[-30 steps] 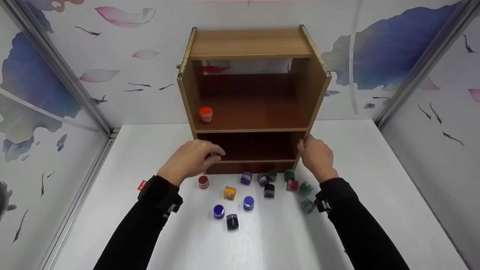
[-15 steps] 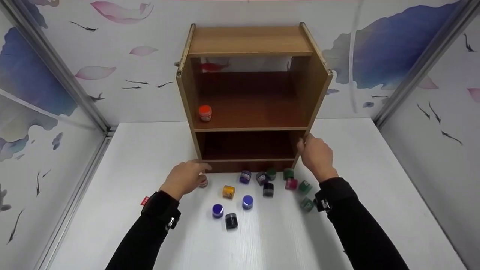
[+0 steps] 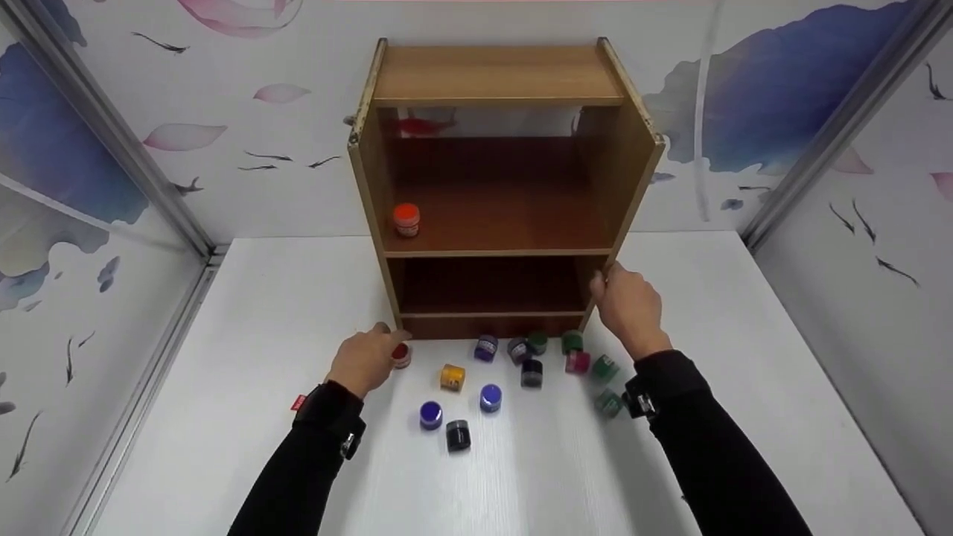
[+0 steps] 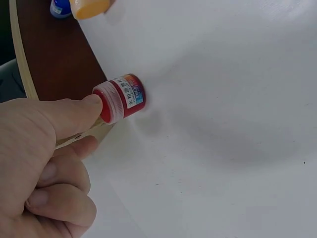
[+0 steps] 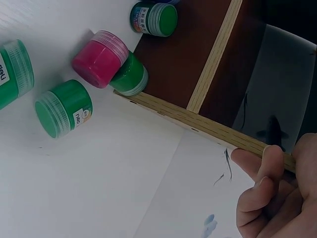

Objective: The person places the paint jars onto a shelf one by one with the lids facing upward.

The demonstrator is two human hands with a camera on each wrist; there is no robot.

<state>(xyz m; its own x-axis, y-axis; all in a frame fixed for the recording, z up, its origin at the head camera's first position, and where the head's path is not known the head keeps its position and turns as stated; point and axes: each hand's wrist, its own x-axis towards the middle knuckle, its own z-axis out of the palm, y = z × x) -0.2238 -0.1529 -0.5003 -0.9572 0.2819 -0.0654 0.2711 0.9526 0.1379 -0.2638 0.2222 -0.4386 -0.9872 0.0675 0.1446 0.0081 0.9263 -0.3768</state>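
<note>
My left hand (image 3: 363,360) is at the lower left corner of a small wooden shelf unit (image 3: 497,73). In the left wrist view its thumb and index finger pinch the side panel's edge, and the thumb tip overlaps the lid of a red paint jar (image 4: 130,96). My right hand (image 3: 631,307) grips the right side panel, higher up than the left. In the right wrist view its curled fingers (image 5: 271,166) lie around the panel's edge (image 5: 208,124). An orange-lidded paint jar (image 3: 406,221) stands on the upper shelf, at the left.
Several paint jars lie scattered before the shelf unit: yellow (image 3: 452,377), blue-lidded (image 3: 431,415), black (image 3: 458,435), purple (image 3: 486,348), pink (image 3: 578,362) and green (image 3: 605,368). Patterned panels (image 3: 287,171) enclose the white table (image 3: 298,298) at the back and sides.
My left hand has moved down from in front of the lower shelf to the unit's lower left corner, beside the red jar. The right hand keeps its grip. The view has shifted slightly.
</note>
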